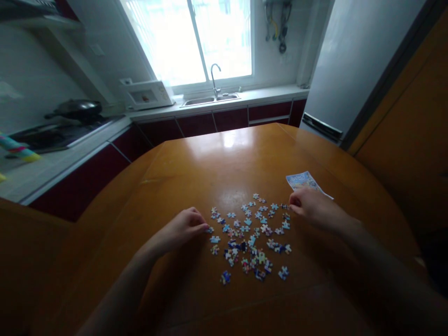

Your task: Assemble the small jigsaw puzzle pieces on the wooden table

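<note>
Many small jigsaw puzzle pieces (248, 222) lie loose across the near middle of a wooden table (217, 168), some overlapping. At the left edge of the spread, my left hand (189, 222) has its fingertips pinched on a light blue puzzle piece (209, 230) at the tabletop. On the other side, my right hand (311, 204) is closed, its fingertips at a dark puzzle piece (284, 206) on the right edge of the spread. A printed picture sheet (304, 180) lies just beyond my right hand, which partly covers it.
Past the table's far edge runs a counter with a sink (210, 100), a faucet (214, 81) and a white microwave (149, 94). A wok (79, 109) sits on the stove at left. The refrigerator (357, 65) stands at right.
</note>
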Demonstrator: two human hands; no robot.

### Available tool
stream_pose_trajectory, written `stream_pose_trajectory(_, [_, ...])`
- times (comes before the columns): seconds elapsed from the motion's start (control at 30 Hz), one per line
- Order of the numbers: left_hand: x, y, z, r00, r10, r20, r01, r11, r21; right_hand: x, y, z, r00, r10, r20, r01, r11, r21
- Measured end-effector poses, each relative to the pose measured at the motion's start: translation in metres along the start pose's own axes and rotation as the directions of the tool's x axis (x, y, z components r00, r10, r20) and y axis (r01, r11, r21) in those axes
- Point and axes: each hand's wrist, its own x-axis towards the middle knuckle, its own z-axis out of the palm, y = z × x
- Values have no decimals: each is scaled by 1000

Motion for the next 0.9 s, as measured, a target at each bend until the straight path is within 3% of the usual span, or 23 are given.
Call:
stream_pose_trajectory(0.1, [1, -5, 0, 999, -42, 2, 42, 999, 24, -3, 2, -2, 994, 40, 104, -32, 997, -73])
stream_pose_trajectory(0.33, [7, -8, 7, 991, -104, -82, 115, 983, 140, 3, 9, 2, 986, 110, 123, -95, 988, -123])
stream_pose_trajectory(0.5, [6, -5, 11, 985, -128, -119, 152, 961, 230, -2, 8, 7, 982, 33, 186, -16, 996, -93])
stream_pose_trajectory(0.57, [7, -1, 12, 973, -137, -186, 179, 956, 234, -5, 3, 8, 980, 7, 201, 8, 998, -69])
stream_pose_trajectory(0.63, [7, 7, 16, 945, -60, -321, 137, 965, 222, -6, -5, 8, 989, -20, 146, 26, 999, -41])
stream_pose_trajectory(0.7, [8, 17, 23, 901, 73, -427, 14, 980, 196, -7, -16, 11, 994, -68, 90, 68, 998, 7])
stream_pose_trajectory(0.8, [7, 33, 37, 873, 224, -434, -149, 969, 199, -8, -32, 23, 984, -154, 92, 149, 987, 62])
stream_pose_trajectory(0.9, [7, 40, 48, 871, 295, -394, -227, 951, 210, -9, -40, 37, 975, -197, 106, 193, 980, 46])
